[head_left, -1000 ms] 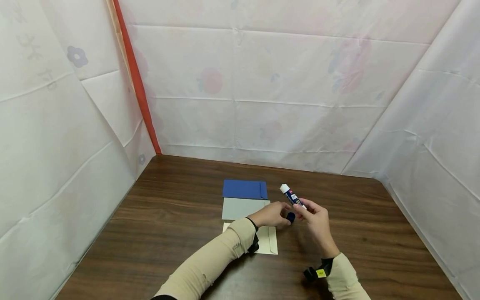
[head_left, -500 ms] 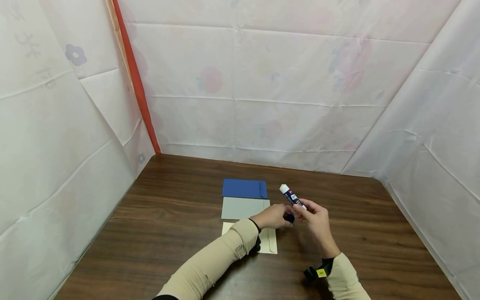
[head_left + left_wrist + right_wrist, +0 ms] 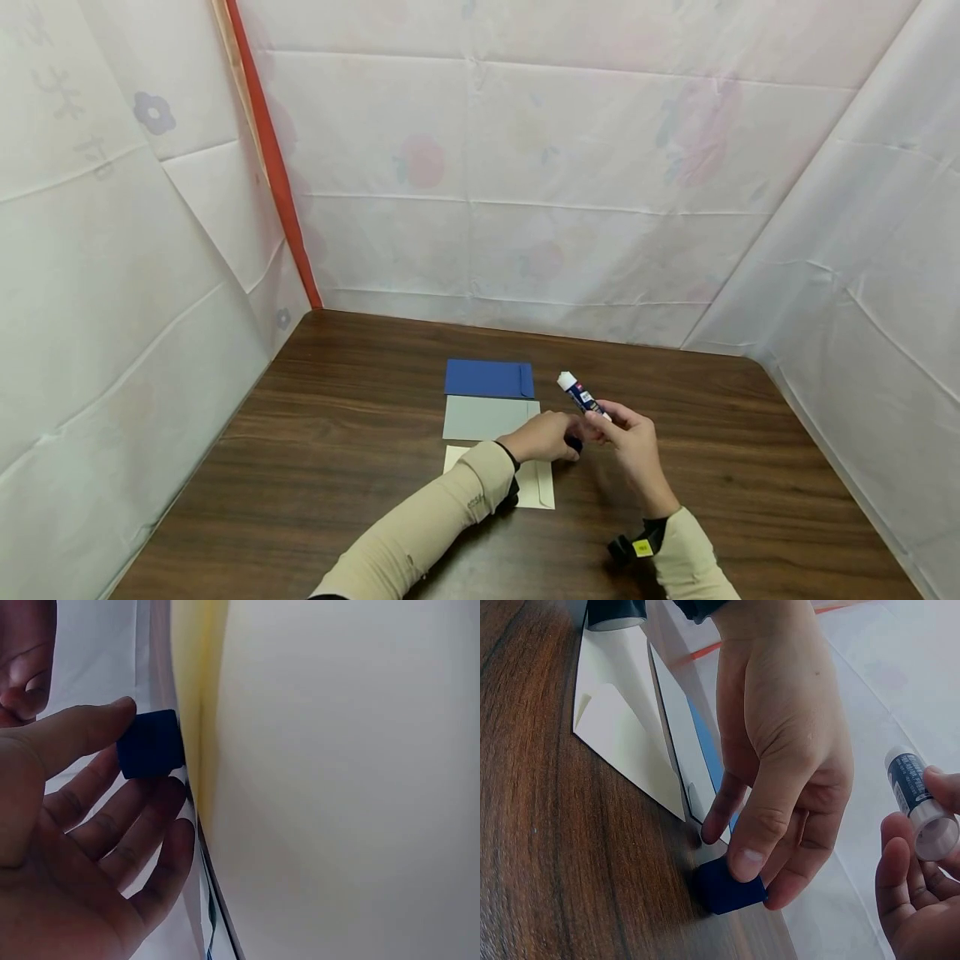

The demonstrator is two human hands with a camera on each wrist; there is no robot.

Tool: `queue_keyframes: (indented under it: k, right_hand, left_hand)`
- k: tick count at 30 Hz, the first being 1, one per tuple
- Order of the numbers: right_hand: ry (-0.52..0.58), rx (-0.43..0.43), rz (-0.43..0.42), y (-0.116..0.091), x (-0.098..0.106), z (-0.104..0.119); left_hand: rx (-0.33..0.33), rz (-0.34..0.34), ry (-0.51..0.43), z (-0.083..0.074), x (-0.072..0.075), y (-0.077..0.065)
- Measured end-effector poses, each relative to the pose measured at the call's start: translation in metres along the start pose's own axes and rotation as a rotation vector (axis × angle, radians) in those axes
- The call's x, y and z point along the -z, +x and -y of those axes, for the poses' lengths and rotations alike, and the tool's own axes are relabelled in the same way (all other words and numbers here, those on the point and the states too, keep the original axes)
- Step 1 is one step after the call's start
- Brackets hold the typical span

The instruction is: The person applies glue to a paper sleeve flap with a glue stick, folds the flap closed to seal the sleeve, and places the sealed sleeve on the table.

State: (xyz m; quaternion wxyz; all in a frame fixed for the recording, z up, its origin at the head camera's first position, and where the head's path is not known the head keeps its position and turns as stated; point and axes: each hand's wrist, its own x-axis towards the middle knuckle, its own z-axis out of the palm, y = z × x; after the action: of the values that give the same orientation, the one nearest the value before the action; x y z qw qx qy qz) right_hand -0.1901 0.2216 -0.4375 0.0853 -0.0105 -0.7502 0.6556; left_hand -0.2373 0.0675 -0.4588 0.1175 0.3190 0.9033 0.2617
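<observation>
My left hand [image 3: 542, 437] pinches a dark blue cap [image 3: 150, 745] between thumb and fingers, close over the table by the cream envelope's right end. The right wrist view also shows this cap [image 3: 731, 891] under the left thumb. My right hand [image 3: 636, 442] holds an uncapped glue stick [image 3: 581, 394] by its lower end, tilted up and to the left. It has a navy label and a white top end. In the right wrist view, its clear hollow base [image 3: 936, 838] faces the camera. Both hands are close together in the head view.
Left of the hands, a blue envelope [image 3: 483, 377], a grey envelope [image 3: 480, 418] and a cream envelope [image 3: 536, 489] lie in a column on the brown wooden table [image 3: 330, 450]. The left forearm partly covers the cream one. White sheeting [image 3: 585, 183] surrounds the table's back and sides.
My left hand has shifted the cap slightly left and toward the body, wrapping more of it in its fingers. The glue stick in my right hand has dipped a little.
</observation>
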Motion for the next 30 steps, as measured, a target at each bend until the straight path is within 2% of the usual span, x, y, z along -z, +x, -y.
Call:
queue_keyframes:
  k: [7, 12, 23, 30]
  right_hand:
    - [0.002, -0.006, 0.006, 0.002, 0.001, -0.002]
    - [-0.001, 0.014, 0.022, 0.002, 0.001, -0.003]
    - [0.014, 0.011, 0.033, 0.001, -0.001, 0.0]
    - [0.01, 0.023, 0.053, 0.0, -0.002, 0.0]
  left_hand:
    - [0.021, -0.013, -0.096, 0.003, 0.002, -0.003]
    - [0.032, -0.018, -0.125, 0.004, 0.004, -0.006]
    - [-0.009, -0.071, -0.242, 0.01, 0.018, -0.015]
    - [0.036, -0.115, -0.318, 0.016, 0.021, -0.022]
